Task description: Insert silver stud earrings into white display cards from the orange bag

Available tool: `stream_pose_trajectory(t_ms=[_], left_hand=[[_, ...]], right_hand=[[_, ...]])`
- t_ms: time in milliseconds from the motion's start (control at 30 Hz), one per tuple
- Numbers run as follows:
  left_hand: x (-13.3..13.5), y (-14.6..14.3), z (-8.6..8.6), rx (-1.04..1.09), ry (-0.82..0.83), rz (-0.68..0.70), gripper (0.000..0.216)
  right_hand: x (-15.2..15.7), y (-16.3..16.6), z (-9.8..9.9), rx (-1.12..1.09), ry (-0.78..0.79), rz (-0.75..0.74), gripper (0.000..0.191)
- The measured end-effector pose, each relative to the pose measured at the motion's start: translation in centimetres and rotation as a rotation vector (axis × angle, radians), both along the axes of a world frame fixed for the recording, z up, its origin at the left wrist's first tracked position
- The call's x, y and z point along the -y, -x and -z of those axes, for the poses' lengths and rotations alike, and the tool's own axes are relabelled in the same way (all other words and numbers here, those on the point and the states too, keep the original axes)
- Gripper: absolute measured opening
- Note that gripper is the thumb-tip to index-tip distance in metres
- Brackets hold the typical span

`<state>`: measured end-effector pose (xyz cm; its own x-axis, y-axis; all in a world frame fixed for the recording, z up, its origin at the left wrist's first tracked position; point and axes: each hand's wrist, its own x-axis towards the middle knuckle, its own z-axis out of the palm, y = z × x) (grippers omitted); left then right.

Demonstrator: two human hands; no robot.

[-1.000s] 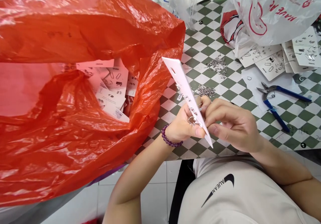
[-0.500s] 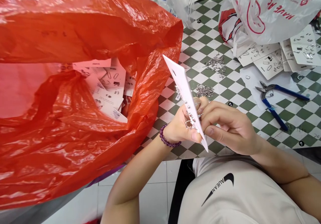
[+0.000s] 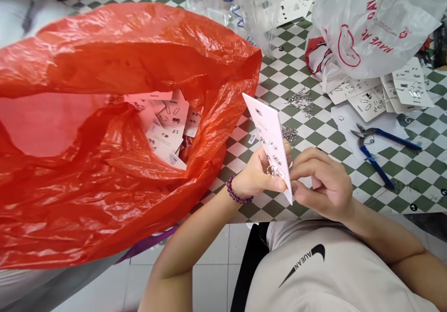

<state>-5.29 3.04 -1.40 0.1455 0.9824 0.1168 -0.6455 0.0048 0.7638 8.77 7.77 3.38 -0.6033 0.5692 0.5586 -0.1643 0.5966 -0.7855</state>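
Observation:
My left hand (image 3: 254, 174) is closed on a pale pink earring card (image 3: 268, 122), gripping its lower end with the thumb in front. The card stands tilted, nearly edge-on, with several small earrings (image 3: 274, 156) and hoops on its face. Behind the card's lower edge is my right hand (image 3: 326, 184), fingers curled and thumb and fingertips close together. Whatever they pinch is hidden. Beyond the hands, a small heap of silver earring pieces (image 3: 289, 133) lies on the checked table, partly covered by the card. A second silver heap (image 3: 301, 101) sits farther back.
On the left, a large red plastic bag (image 3: 209, 130) lies open with earring cards (image 3: 166, 137) inside. Blue-handled pliers (image 3: 375, 137) rest on white paper at right. More cards (image 3: 370, 100) lie beside a white plastic bag (image 3: 370, 28). A price sticker (image 3: 252, 139) is on the table.
The card has turned so that more of its earring face shows. My right hand has drawn slightly right, away from the card. The whole view has shifted a little.

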Motion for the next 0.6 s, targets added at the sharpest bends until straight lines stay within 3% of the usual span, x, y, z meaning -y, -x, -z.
stream_pose_trajectory(t_ms=[167, 333, 500, 600], left_hand=[[-0.2, 0.1, -0.5, -0.022, 0.04, -0.096, 0.032], [-0.7, 0.9, -1.1, -0.165, 0.092, -0.294, 0.033], [-1.0, 1.5, -1.4, -0.252, 0.313, -0.485, 0.048], [-1.3, 1.9, -1.3, -0.245, 0.414, -0.557, 0.044]], right_hand=[[-0.3, -0.6, 0.2, 0.073, -0.05, 0.084, 0.01], [-3.3, -1.9, 0.6, 0.294, -0.151, 0.197, 0.013], [-5.7, -3.6, 2.4, 0.608, -0.397, 0.272, 0.014], [-6.0, -3.7, 3.3, 0.697, -0.532, 0.27, 0.015]])
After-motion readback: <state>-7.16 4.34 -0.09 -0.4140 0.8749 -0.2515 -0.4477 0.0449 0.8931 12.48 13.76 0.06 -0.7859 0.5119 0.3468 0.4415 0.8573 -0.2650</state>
